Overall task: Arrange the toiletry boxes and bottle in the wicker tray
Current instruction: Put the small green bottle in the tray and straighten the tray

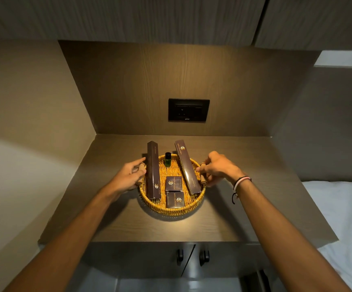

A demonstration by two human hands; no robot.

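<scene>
Wicker tray [172,209] sits on the wooden surface [223,218], carrying two long boxes leaning over its far rim, two small boxes near the front and a green bottle [168,159] standing at the back. The left hand [132,175] has loosely curled fingers at the left handle; the right hand [217,168] pinches at the right handle [203,173]. If the tray is lifted unevenly, I think the long boxes slide off and the bottle tips.

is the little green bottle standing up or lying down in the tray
Standing up: the green bottle sits on its base at the back of the wicker tray, black cap on top.
</scene>
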